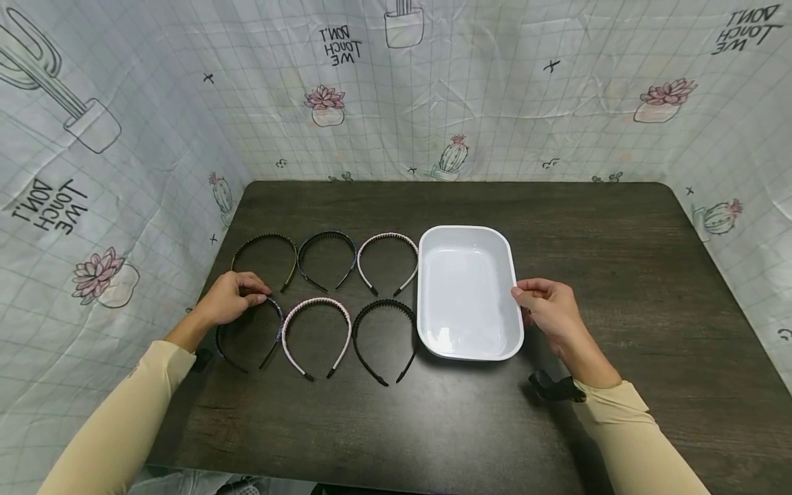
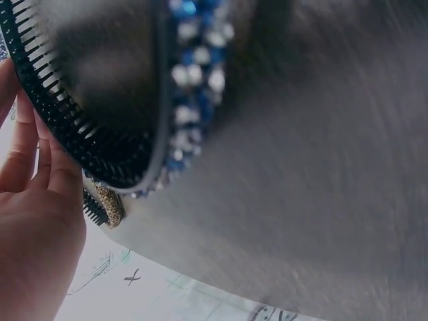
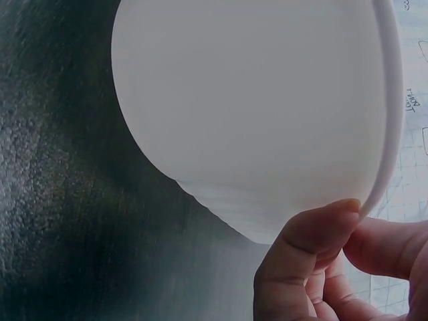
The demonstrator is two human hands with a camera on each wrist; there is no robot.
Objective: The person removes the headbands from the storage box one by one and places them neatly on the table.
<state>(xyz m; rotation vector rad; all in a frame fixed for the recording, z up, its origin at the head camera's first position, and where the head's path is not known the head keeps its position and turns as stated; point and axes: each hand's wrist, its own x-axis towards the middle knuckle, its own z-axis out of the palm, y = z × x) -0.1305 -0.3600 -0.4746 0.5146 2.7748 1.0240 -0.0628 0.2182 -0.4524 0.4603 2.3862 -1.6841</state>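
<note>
At the left front of the table my left hand (image 1: 230, 297) pinches the top of a headband (image 1: 278, 309) set with blue and clear beads. Up close in the left wrist view, the headband's comb-toothed inner side (image 2: 67, 127) faces the camera, and the fingers (image 2: 20, 150) lie against the band. My right hand (image 1: 553, 313) grips the right rim of a white rectangular tray (image 1: 467, 289) between thumb and fingers. In the right wrist view the thumb and index finger meet on the rim (image 3: 391, 120).
Behind the left hand lies a gold-and-black headband (image 1: 264, 236), then a dark blue one (image 1: 328, 234) and a pale pink one (image 1: 388, 236). The front row holds another pink headband (image 1: 317, 301) and a black one (image 1: 386, 303), close beside the tray. Printed cloth (image 1: 495, 103) hangs around the dark table (image 1: 594, 220).
</note>
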